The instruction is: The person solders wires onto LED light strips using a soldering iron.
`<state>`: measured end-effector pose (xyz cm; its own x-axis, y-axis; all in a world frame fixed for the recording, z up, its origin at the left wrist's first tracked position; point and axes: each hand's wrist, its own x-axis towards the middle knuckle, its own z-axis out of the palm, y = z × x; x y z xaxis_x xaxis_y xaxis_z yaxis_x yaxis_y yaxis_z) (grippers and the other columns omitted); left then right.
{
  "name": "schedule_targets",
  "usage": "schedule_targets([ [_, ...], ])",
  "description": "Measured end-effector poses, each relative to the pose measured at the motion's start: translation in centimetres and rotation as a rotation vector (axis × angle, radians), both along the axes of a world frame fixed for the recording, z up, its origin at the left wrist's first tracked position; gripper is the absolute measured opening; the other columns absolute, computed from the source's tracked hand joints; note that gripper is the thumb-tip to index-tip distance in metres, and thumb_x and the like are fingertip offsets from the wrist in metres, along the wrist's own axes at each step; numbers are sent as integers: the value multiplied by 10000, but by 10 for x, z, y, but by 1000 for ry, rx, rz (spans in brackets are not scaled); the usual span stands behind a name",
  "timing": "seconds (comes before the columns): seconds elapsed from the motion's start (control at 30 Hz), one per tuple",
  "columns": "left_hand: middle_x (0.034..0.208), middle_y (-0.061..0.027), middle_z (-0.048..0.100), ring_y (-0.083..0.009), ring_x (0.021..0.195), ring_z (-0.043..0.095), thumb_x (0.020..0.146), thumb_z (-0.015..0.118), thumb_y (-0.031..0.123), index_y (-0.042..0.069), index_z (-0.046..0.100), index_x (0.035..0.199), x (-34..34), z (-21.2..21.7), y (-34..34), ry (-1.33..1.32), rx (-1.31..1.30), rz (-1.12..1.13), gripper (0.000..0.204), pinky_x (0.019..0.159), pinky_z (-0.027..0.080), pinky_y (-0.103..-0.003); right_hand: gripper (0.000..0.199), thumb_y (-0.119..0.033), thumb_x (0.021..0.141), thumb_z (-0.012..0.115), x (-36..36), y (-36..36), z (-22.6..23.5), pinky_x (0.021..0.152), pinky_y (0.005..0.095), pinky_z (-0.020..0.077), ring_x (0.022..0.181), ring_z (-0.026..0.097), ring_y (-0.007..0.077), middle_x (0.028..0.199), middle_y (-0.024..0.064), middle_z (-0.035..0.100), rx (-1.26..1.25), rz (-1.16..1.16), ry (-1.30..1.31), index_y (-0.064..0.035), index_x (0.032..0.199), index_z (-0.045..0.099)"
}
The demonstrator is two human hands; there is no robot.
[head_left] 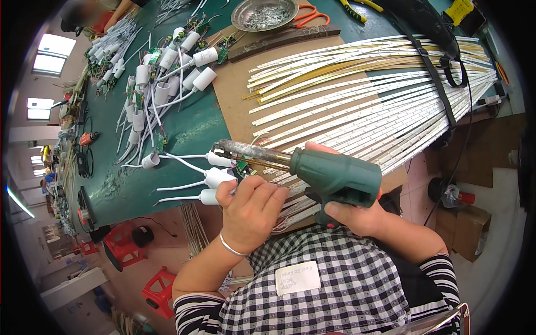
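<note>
An electronics assembly workshop: a green surface (190, 128) is crowded with white lamp sockets (167, 72) on wires, small circuit boards (162, 142), long LED strips (368, 95), a soldering gun (329, 173), scissors (310, 15) and a metal dish (264, 14) of scraps, with red stools (162, 287) below.

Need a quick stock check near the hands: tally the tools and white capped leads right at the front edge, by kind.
Green soldering gun, in the right hand: 1
White capped leads by the left hand: 4
Orange-handled scissors: 1
Round metal dish: 1
Total: 7
</note>
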<state>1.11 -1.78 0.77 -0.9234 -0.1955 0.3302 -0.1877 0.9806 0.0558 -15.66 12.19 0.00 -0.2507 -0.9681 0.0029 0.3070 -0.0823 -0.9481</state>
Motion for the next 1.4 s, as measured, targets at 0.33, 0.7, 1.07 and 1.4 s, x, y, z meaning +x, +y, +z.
schedule_targets([
  [0.33,816,64,600,-137,867,567,703,652,115,176,674,866,0,-2,0,16,1,9,176,839,278,-391,719,-25,787,598,1,-1,-5,1018,331,380,1226,443,167,1404,104,391,-33,-28,76,-15,1440,298],
  [0.7,815,61,594,-139,874,562,727,628,127,172,656,858,0,-6,0,20,0,11,141,850,270,-394,557,-27,781,578,5,28,-2,948,330,430,1123,529,185,1196,122,569,217,-27,10,-15,1323,450],
  [1.07,858,57,593,-126,929,561,759,598,135,162,648,873,3,-8,0,20,19,14,128,924,238,-401,461,-120,842,591,-14,111,-2,711,283,510,753,647,143,937,86,623,88,-13,945,35,1237,411],
  [1.4,864,54,603,-129,938,562,760,606,145,161,653,874,2,-9,0,20,23,15,124,935,238,-403,507,-148,730,759,-17,111,-3,830,313,501,922,639,221,1062,92,635,161,30,960,-9,1170,548],
])
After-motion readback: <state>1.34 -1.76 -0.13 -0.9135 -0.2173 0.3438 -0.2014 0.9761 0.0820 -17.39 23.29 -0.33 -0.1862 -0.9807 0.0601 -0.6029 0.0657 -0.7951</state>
